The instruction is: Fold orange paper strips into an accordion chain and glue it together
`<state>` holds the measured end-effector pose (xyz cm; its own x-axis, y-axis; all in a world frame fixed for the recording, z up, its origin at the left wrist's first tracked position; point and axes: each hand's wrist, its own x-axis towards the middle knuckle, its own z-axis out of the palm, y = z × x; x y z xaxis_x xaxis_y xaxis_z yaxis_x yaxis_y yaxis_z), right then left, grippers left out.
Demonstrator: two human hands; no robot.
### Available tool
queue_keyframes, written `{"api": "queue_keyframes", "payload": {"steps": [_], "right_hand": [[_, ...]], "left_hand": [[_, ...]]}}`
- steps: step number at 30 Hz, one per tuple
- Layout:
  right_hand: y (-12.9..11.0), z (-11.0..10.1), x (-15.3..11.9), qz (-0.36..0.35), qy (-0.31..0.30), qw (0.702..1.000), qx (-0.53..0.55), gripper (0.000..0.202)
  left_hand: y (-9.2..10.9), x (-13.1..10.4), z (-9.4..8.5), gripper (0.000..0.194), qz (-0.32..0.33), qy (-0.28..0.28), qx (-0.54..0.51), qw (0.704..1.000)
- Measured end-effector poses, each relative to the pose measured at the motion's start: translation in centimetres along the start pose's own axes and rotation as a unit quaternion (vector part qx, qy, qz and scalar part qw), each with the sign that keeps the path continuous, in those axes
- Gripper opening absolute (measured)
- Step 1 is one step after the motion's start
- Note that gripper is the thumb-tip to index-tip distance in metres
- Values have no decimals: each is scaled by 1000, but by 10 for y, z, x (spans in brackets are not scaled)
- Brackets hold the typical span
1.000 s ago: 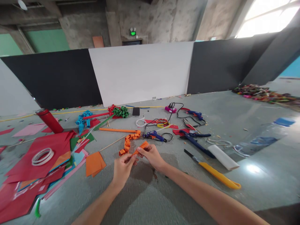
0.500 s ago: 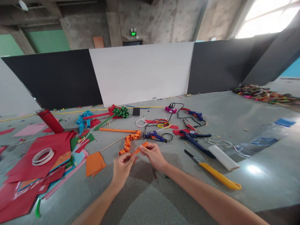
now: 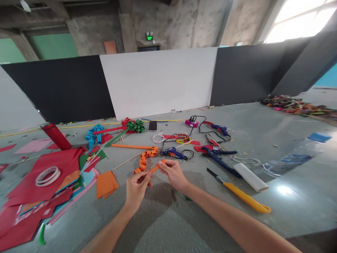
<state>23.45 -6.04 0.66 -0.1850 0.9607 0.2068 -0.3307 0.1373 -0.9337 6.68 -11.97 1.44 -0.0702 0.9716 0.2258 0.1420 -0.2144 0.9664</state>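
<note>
Between my two hands is a narrow folded orange paper strip (image 3: 155,168). My left hand (image 3: 137,184) pinches its lower left end between thumb and fingers. At the upper right end, my right hand (image 3: 172,173) grips it the same way. Just beyond my hands lies a curled orange paper chain (image 3: 143,160), joined to a long orange paper-covered stick (image 3: 131,146). A blue glue gun (image 3: 173,152) rests to the right of the chain. Left of my hands, orange paper squares (image 3: 106,184) lie on the floor.
Red paper sheets (image 3: 50,168) with a tape roll (image 3: 48,176) and a red flask (image 3: 56,137) are at left. Pliers (image 3: 221,161), a yellow-handled knife (image 3: 244,196), a white block (image 3: 251,177) and a plastic bottle (image 3: 297,156) lie at right. A phone (image 3: 152,125) lies farther back.
My left hand has shifted slightly left and down along the strip, and more of the orange strip shows between my hands. My right hand stays nearly in place.
</note>
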Motion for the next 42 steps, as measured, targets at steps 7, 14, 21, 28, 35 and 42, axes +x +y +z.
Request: {"api": "queue_keyframes", "payload": {"steps": [7, 14, 21, 28, 35, 42], "right_hand": [[1, -2, 0, -8, 4, 1000, -19, 41], [8, 1, -1, 14, -33, 999, -16, 31], [4, 5, -6, -1, -73, 996, -54, 27], [0, 6, -7, -15, -104, 992, -74, 31], [-1, 6, -5, -28, -66, 993, -98, 30], [0, 4, -3, -37, -70, 990, -113, 29]], "left_hand": [[3, -1, 1, 31, -1, 2, -4, 1000], [2, 0, 0, 33, -5, 11, -7, 1000], [1, -1, 3, 29, 1, -11, -17, 1000], [3, -3, 6, 29, -17, -15, -58, 998], [-3, 1, 3, 27, -22, -9, -72, 997], [-4, 2, 4, 28, -27, -20, -71, 997]]}}
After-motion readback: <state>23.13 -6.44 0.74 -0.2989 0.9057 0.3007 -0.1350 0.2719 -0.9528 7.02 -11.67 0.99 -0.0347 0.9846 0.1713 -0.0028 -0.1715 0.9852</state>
